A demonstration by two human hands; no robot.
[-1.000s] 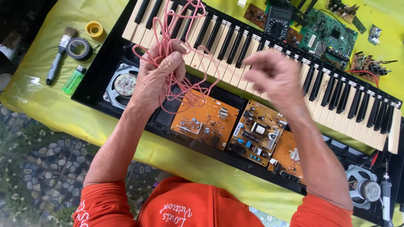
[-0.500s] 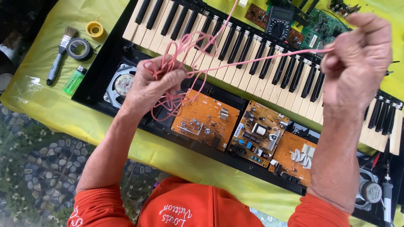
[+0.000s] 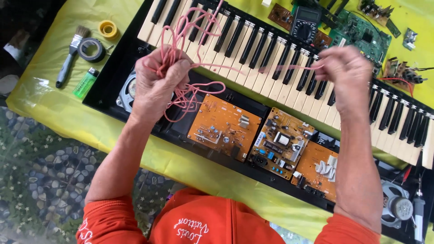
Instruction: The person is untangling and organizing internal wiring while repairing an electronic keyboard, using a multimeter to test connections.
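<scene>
My left hand (image 3: 159,82) grips a tangled bundle of thin pink wire (image 3: 187,34) above the left part of an opened black electronic keyboard (image 3: 253,49). One strand runs taut to the right across the keys to my right hand (image 3: 344,71), which pinches its end. Loops of the wire hang down over the keyboard's open case near an orange circuit board (image 3: 224,126). Both hands hover over the black and white keys.
Two more circuit boards (image 3: 282,142) and speakers (image 3: 397,207) sit in the open case. A brush (image 3: 70,56), black tape roll (image 3: 91,49), yellow tape roll (image 3: 108,29) and green lighter (image 3: 85,83) lie left on the yellow cloth. A multimeter (image 3: 305,23) and green boards (image 3: 361,34) lie behind.
My right hand pulled one strand out to the right, then came back slightly left and lower. My left hand kept hold of the bundle and barely moved.
</scene>
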